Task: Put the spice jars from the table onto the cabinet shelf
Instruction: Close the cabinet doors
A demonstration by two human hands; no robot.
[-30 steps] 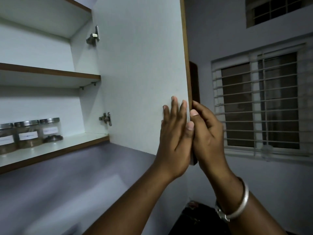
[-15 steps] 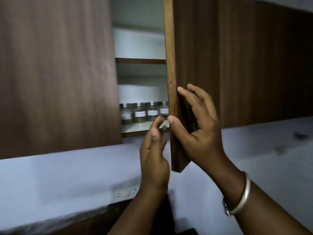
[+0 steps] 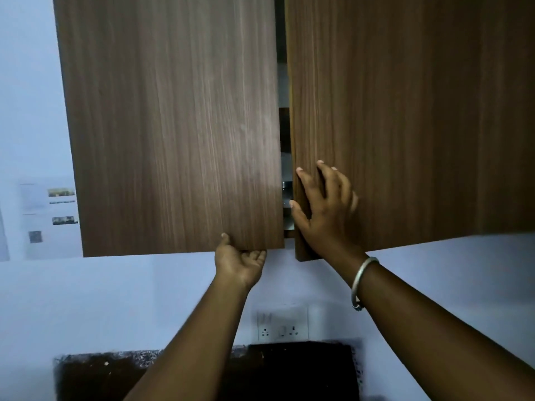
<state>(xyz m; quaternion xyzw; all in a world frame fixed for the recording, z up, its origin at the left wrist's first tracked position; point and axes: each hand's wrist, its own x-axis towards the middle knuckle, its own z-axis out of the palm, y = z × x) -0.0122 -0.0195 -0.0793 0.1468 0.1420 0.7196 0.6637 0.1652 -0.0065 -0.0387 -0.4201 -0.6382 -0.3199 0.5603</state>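
The wall cabinet is nearly closed, with only a narrow dark gap between its two brown wooden doors. Through the gap a sliver of a spice jar's metal lid shows; the other jars and the shelf are hidden. My left hand pinches the bottom right corner of the left door, thumb on the front and fingers under the edge. My right hand holds the left edge of the right door, thumb curled around the edge and fingers spread on its face. That door stands slightly ajar.
Below the cabinet is a pale wall with a white switch and socket plate. A dark speckled stone counter runs along the bottom. Papers with small pictures hang on the wall at the left.
The right door has swung from wide open to almost shut, hiding the jars on the shelf. My left hand dropped from the right door to the left door's bottom corner.
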